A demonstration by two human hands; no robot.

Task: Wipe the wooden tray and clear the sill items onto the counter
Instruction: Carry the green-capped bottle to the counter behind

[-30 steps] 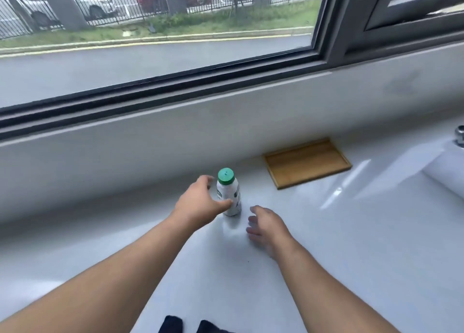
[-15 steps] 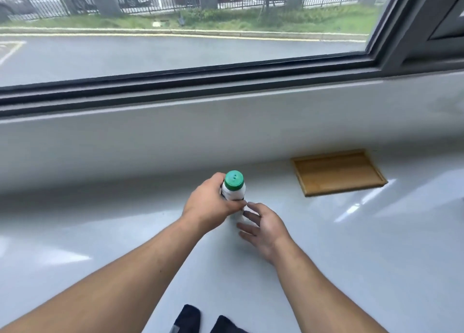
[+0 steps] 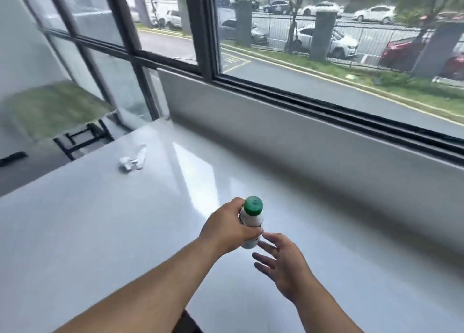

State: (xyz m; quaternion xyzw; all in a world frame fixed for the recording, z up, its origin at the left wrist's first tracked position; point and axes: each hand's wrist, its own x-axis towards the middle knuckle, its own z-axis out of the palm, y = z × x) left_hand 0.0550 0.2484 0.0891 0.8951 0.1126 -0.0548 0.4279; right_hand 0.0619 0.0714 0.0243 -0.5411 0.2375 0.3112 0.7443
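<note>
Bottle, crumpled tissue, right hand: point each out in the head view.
bottle (image 3: 253, 205): head view, on the green cap.
crumpled tissue (image 3: 131, 161): head view, on its white middle.
right hand (image 3: 283, 265): head view, on the back.

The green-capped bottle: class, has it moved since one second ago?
Yes. The bottle stood on the counter then; now the left hand holds it raised and tilted above that surface.

Broad bare counter (image 3: 100, 232), only crumpled tissue (image 3: 131, 160) far left near the edge.
</note>
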